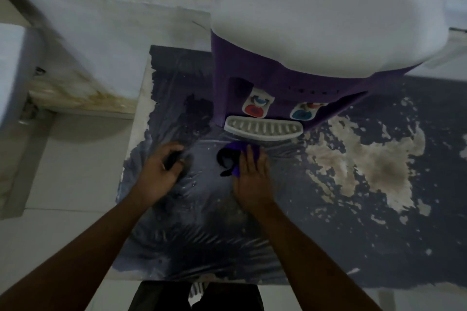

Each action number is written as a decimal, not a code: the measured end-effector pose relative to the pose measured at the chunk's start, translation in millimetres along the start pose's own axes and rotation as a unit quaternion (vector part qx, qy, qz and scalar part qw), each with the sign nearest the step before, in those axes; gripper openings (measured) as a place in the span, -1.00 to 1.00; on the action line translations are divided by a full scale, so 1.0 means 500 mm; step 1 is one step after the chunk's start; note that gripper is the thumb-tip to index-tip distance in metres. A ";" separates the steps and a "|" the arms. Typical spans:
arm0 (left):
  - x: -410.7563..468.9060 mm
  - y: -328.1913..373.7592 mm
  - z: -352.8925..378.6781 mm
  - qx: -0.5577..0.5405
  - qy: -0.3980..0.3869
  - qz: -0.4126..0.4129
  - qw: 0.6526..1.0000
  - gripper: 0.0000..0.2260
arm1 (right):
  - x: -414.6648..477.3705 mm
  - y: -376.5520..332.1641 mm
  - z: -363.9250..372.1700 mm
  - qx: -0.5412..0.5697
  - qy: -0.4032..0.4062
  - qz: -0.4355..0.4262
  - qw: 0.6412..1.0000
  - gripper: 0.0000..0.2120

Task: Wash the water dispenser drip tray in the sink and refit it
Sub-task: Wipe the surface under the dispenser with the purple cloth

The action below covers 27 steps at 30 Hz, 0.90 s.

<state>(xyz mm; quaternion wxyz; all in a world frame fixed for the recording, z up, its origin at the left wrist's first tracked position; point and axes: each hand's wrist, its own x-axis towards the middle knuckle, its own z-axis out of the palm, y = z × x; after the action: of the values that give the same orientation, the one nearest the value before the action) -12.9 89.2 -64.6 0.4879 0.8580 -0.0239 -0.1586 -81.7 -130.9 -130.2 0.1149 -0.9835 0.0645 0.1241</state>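
Right hand [250, 175] lies flat on a purple piece [236, 148]; whether the curled left hand [159, 171] grips anything is unclear. Just beyond them, the drip tray [262, 129] sits in the water dispenser [278, 76]; whether it is washed is unclear.

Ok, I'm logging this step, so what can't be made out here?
Head view only.
What the left hand holds, if anything: its curled fingers hide it; blurred.
The purple piece below the drip tray: the right hand covers it.
Drip tray: whether fully seated; the dispenser overhangs its back edge.
The sink: outside the frame.
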 end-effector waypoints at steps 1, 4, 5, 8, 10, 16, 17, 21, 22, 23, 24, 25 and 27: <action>0.000 -0.004 -0.002 -0.002 0.002 0.001 1.000 -0.73 | -0.004 0.016 0.002 0.002 -0.001 0.036 0.999 -0.34; -0.002 -0.014 -0.013 -0.025 0.009 -0.003 1.000 -0.73 | -0.015 0.043 0.004 0.031 0.008 0.146 0.989 -0.36; -0.002 -0.017 -0.019 -0.033 0.010 -0.008 0.999 -0.73 | -0.016 0.038 0.004 0.038 0.024 0.168 0.985 -0.37; -0.002 -0.026 -0.043 -0.046 0.025 -0.022 0.998 -0.74 | -0.008 -0.020 0.000 0.081 0.061 0.158 0.982 -0.39; -0.005 -0.036 -0.060 -0.048 0.032 -0.022 0.998 -0.75 | 0.001 -0.079 0.008 0.083 0.056 0.051 0.994 -0.43; -0.032 -0.071 -0.102 -0.050 0.028 -0.016 0.998 -0.73 | 0.110 -0.166 0.023 0.028 -0.001 -0.122 0.992 -0.40; -0.040 -0.077 -0.107 -0.054 0.028 -0.013 0.998 -0.73 | 0.137 -0.174 0.018 0.024 0.006 -0.116 0.993 -0.40; -0.078 -0.093 -0.126 -0.060 0.035 0.000 0.998 -0.67 | 0.179 -0.239 0.014 0.017 0.010 -0.031 0.999 -0.41; -0.085 -0.098 -0.131 -0.057 0.040 0.001 0.998 -0.66 | 0.169 -0.263 0.017 0.021 0.007 -0.030 0.999 -0.41; -0.093 -0.103 -0.135 -0.057 0.047 -0.002 0.997 -0.67 | 0.150 -0.288 0.022 0.028 0.001 -0.053 0.998 -0.41; -0.100 -0.107 -0.140 -0.059 0.058 -0.007 0.996 -0.68 | 0.123 -0.313 0.032 0.033 -0.008 -0.093 0.995 -0.41; -0.107 -0.110 -0.145 -0.064 0.073 -0.013 0.995 -0.69 | 0.091 -0.338 0.046 0.033 -0.020 -0.136 0.990 -0.40; -0.121 -0.117 -0.153 -0.066 0.105 -0.017 0.992 -0.72 | 0.018 -0.386 0.080 0.007 -0.042 -0.204 0.978 -0.36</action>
<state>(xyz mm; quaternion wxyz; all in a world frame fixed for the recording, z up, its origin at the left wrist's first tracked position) -54.4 194.8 -62.7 0.5407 0.8360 0.0526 -0.0773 -52.5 64.1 -129.9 0.1475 -0.9690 -0.1417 0.1387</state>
